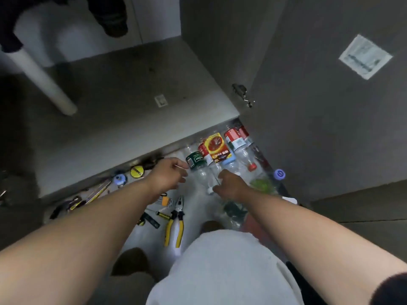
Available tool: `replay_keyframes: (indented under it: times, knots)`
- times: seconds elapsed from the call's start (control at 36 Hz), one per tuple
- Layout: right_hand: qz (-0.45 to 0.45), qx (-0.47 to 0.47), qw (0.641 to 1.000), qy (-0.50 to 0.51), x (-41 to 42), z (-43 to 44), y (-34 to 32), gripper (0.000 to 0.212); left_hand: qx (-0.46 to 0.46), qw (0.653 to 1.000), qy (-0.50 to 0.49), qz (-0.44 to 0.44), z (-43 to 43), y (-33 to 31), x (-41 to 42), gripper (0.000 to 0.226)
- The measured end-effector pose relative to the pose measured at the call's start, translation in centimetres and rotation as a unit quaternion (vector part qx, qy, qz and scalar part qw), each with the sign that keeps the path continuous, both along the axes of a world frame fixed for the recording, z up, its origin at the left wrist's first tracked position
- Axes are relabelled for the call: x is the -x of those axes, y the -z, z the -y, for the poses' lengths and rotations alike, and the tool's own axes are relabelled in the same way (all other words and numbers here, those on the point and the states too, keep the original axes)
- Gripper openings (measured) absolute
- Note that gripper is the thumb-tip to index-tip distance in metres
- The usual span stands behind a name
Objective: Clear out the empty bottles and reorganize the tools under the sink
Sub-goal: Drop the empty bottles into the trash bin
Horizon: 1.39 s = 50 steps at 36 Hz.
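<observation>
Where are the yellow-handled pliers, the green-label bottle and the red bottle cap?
yellow-handled pliers (176,216): head view, on the joint above the handles.
green-label bottle (196,160): head view, on its green label.
red bottle cap (252,166): head view, on the cap's side.

Your left forearm (88,227) and right forearm (308,227): bare along their whole visible length. Left hand (169,175) and right hand (229,183): bare. Dark sleeve (392,291), soft-edged, shows on your right upper arm at the lower right corner. Pale grey-white cloth (220,271), smooth, rounded over your lap; dark fabric (306,287) just beside it on the right
</observation>
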State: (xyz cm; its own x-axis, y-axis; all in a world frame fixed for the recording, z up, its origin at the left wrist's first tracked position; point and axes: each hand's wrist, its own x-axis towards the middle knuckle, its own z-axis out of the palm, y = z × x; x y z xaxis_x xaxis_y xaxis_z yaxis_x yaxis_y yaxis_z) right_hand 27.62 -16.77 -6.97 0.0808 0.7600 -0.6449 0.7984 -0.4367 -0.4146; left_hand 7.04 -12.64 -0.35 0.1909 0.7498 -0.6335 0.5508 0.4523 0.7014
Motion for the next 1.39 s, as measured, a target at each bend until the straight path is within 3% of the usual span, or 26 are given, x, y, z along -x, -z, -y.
replay_keyframes:
  times: [0.22,0.33,0.42,0.5,0.61,0.69,0.75,0.86,0.94,1.06,1.19,1.39]
  knots:
    - [0.049,0.017,0.996,0.069,3.3,-3.0,7.7,0.062,0.102,0.986,-0.108,0.077,1.2,5.2,2.5,0.018]
    - [0.094,0.032,0.993,0.057,4.5,-3.8,9.7,0.072,0.143,0.975,-0.140,0.092,1.4,6.9,3.3,0.018]
    - [0.091,0.040,0.993,0.066,5.1,-3.6,9.9,0.057,0.160,0.969,-0.165,0.091,1.2,7.7,3.2,0.017]
    - [0.010,0.071,0.994,0.084,5.5,-2.8,8.8,0.036,0.151,0.973,-0.155,0.080,0.8,8.0,2.5,0.026]
    - [-0.178,0.102,0.960,0.188,6.2,-0.2,5.6,0.019,0.120,0.985,-0.122,0.035,0.7,7.9,1.6,0.068]
    - [-0.304,0.133,0.921,0.205,6.0,1.5,2.8,0.038,0.124,0.982,-0.128,0.065,0.9,7.4,1.1,0.092]
    - [-0.323,0.137,0.924,0.154,5.7,2.0,1.3,0.045,0.129,0.976,-0.132,0.117,1.1,7.1,0.9,0.084]
    - [-0.347,0.123,0.920,0.134,5.0,1.8,0.1,0.034,0.081,0.972,-0.152,0.158,1.5,6.6,0.7,0.059]
    - [-0.290,0.030,0.942,0.166,4.1,0.6,1.0,0.035,0.057,0.965,-0.197,0.165,1.4,6.8,0.9,0.043]
    - [-0.085,-0.099,0.977,0.170,2.5,-1.3,4.1,0.050,0.056,0.962,-0.216,0.159,1.4,7.5,1.7,0.034]
    - [0.062,-0.114,0.978,0.163,2.0,-3.4,7.9,0.072,0.081,0.961,-0.215,0.155,1.6,8.3,2.4,0.052]
    - [0.095,-0.046,0.974,0.200,2.7,-5.2,10.4,0.090,0.087,0.960,-0.218,0.154,1.7,9.3,2.5,0.047]
